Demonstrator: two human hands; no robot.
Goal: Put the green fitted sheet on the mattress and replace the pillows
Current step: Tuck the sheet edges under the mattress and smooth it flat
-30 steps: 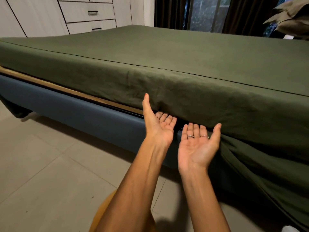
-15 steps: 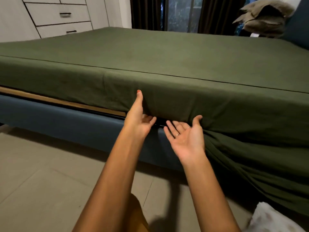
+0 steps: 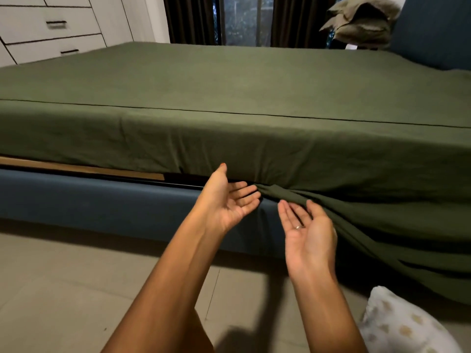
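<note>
Green fitted sheet (image 3: 229,80) covers the top of the mattress and drapes down its near side. Left stretch of the side: hem drawn under the mattress edge, with a wooden slat (image 3: 84,169) and the blue bed frame (image 3: 102,200) showing below it. Right stretch: sheet untucked, hanging in loose diagonal folds over the frame toward the floor (image 3: 63,271).

Left hand (image 3: 226,200): palm up, thumb raised against the sheet's lower edge, fingers straight and reaching into the dark gap under the mattress, right where the tucked part ends. Grip released, grasping nothing.

Right hand (image 3: 305,225): palm up, fingers relaxed and slightly spread, a ring on one finger. It sits just in front of and below the bunched fold where the loose sheet begins; fingertips near the cloth, thumb side close to or brushing the drape — cannot tell which. Grip released, nothing held.

The bunched fold lies between the two hands, slightly above them.

Patterned white pillow (image 3: 402,324) on the floor at lower right, by the right forearm, off the bed. Pile of tan pillows (image 3: 362,24) beyond the bed's far corner, beside the blue headboard (image 3: 433,31). White drawers (image 3: 51,26) far left; dark curtains (image 3: 191,19) behind the bed.
</note>
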